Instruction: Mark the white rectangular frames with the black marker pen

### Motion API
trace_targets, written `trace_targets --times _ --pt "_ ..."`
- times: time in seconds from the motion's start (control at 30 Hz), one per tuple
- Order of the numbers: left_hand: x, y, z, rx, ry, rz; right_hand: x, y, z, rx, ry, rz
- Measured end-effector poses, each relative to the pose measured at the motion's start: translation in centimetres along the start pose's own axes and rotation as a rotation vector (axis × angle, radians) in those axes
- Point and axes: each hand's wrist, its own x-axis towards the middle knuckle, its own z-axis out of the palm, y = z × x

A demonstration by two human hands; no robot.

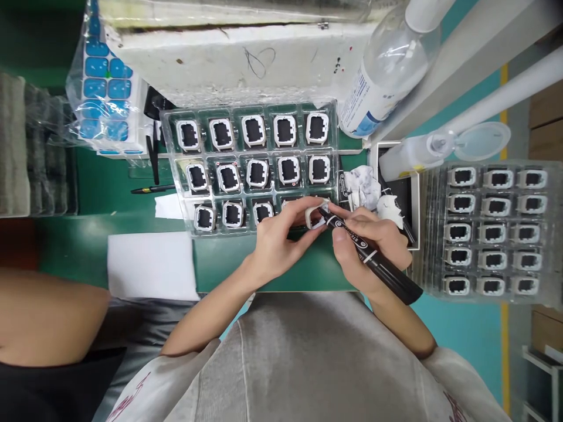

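Note:
My left hand [276, 239] pinches a small white frame part [315, 215] at the near right corner of a clear tray [169, 126]. My right hand [368, 246] grips a black marker [373, 257], its tip touching that frame part. The tray holds several white frame parts with dark centres [254, 130] in rows of pockets. Both hands hover over the green table [105, 181] just in front of my body.
A second clear tray of similar parts [492, 228] lies at the right. Two plastic bottles [387, 64] stand and lie at the back right, with crumpled tissue [363, 183] beside them. A bag of blue parts [103, 82] sits at the back left. White paper [149, 264] lies near left.

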Motion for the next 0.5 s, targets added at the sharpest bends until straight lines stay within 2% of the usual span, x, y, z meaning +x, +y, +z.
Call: trace_targets --times 0.2,0.37,0.5 --pt "0.08 0.05 -0.17 0.040 0.003 0.043 0.02 0.12 0.02 -0.004 0.002 -0.022" --pt "-0.06 0.16 -0.38 0.040 -0.026 -0.020 -0.13 -0.10 -0.38 -0.040 -0.073 0.002" --pt "-0.25 0.06 -0.24 0.024 -0.008 -0.058 -0.03 -0.37 -0.23 -0.020 -0.072 -0.008"
